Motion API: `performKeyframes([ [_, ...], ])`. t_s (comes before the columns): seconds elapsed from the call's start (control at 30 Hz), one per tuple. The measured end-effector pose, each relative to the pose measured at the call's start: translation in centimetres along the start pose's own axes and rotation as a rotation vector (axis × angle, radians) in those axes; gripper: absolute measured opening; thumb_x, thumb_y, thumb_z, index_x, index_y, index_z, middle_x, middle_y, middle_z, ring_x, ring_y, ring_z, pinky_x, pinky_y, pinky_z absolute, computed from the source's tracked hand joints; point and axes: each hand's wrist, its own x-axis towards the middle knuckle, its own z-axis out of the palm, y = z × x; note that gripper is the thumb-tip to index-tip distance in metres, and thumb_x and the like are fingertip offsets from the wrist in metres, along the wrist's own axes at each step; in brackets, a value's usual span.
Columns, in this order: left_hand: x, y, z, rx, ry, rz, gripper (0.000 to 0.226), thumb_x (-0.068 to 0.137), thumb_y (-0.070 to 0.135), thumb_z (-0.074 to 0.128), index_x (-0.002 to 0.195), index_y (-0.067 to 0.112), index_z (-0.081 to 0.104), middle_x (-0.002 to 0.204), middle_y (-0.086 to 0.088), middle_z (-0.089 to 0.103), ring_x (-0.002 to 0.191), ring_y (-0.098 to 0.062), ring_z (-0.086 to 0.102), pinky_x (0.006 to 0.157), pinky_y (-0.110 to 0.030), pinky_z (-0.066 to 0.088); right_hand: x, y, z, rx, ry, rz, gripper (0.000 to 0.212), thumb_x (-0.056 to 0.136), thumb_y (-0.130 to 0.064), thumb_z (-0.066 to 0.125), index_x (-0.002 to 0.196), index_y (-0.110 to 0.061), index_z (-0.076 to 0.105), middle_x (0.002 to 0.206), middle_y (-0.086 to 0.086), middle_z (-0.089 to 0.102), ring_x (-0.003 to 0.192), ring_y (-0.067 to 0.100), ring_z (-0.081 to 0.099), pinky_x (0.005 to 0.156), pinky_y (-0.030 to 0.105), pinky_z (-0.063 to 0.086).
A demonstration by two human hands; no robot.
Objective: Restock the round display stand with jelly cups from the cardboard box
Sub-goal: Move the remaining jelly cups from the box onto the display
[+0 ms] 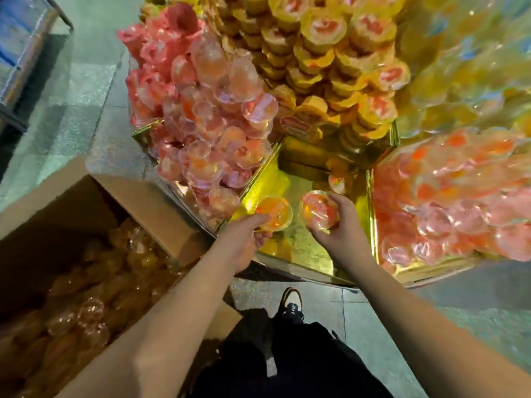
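Box [161,193] w/ jelly cups [92,308]

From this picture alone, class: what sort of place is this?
Probably a shop floor: a gold display stand heaped with jelly cups, and an open cardboard box of stock beside it on the tiled floor.

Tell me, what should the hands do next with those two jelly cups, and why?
Probably set both down in the gold compartment below them. The left hand holds one orange jelly cup, the right hand another, both over that nearly bare section, while neighbouring sections are piled high.
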Motion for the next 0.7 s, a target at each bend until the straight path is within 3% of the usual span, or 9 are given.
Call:
performKeyframes([
  [0.07, 1.9, -0.5, 1.1, -0.027, 0.006, -0.011, 0.008, 0.092, 0.01, 0.063, 0.099, 0.011, 0.061, 0.094, -0.008, 0.064, 0.077, -0.017, 0.055, 0.066, -0.023, 0.042, 0.6, 1.7, 0.1, 0.044, 0.016, 0.052, 0.08, 0.076, -0.024, 0.085, 0.143, -0.016, 0.04, 0.139, -0.003, 0.044, 0.121, 0.008, 0.046, 0.093, 0.009, 0.04],
  [0.2, 5.3, -1.3, 2.3, -0.074, 0.02, -0.061, 0.01, 0.094, 0.007, 0.061, 0.104, 0.005, 0.061, 0.102, -0.01, 0.067, 0.092, -0.02, 0.058, 0.074, -0.025, 0.046, 1.5, 3.8, 1.0, 0.123, 0.051, 0.131, 0.08, 0.077, -0.024, 0.085, 0.142, -0.017, 0.04, 0.131, -0.013, 0.042, 0.121, 0.012, 0.05, 0.099, 0.027, 0.047],
  [0.37, 8.2, -2.2, 3.5, -0.072, 0.028, -0.085, 0.024, 0.095, 0.006, 0.059, 0.118, 0.002, 0.059, 0.106, -0.009, 0.068, 0.096, -0.018, 0.063, 0.071, -0.023, 0.05, 1.9, 6.0, 1.4, 0.157, 0.106, 0.175, 0.075, 0.077, -0.021, 0.085, 0.139, -0.016, 0.043, 0.123, -0.019, 0.042, 0.114, -0.001, 0.046, 0.095, 0.011, 0.041],
  [0.47, 10.0, -2.7, 3.8, -0.132, 0.053, -0.099, 0.03, 0.095, 0.006, 0.06, 0.125, 0.0, 0.056, 0.121, -0.014, 0.062, 0.104, -0.021, 0.061, 0.072, -0.024, 0.051, 1.9, 6.8, 1.6, 0.202, 0.164, 0.211, 0.069, 0.078, -0.019, 0.084, 0.132, -0.027, 0.042, 0.117, -0.033, 0.037, 0.105, -0.013, 0.046, 0.089, 0.0, 0.035],
  [0.6, 13.1, -2.7, 4.4, -0.154, 0.076, -0.1, 0.021, 0.095, 0.007, 0.062, 0.115, 0.003, 0.059, 0.133, -0.016, 0.058, 0.112, -0.023, 0.059, 0.071, -0.024, 0.053, 1.6, 6.5, 1.8, 0.331, 0.205, 0.286, 0.071, 0.077, -0.024, 0.085, 0.131, -0.03, 0.039, 0.119, -0.03, 0.038, 0.109, -0.02, 0.044, 0.089, 0.002, 0.038],
  [0.7, 14.7, -2.2, 5.1, -0.137, 0.104, -0.074, 0.034, 0.093, 0.007, 0.065, 0.125, 0.003, 0.056, 0.134, -0.017, 0.057, 0.12, -0.026, 0.058, 0.07, -0.025, 0.056, 0.1, 5.7, 0.7, 0.486, 0.212, 0.37, 0.075, 0.074, -0.024, 0.086, 0.131, -0.032, 0.038, 0.122, -0.024, 0.044, 0.107, -0.015, 0.05, 0.089, 0.006, 0.042],
])
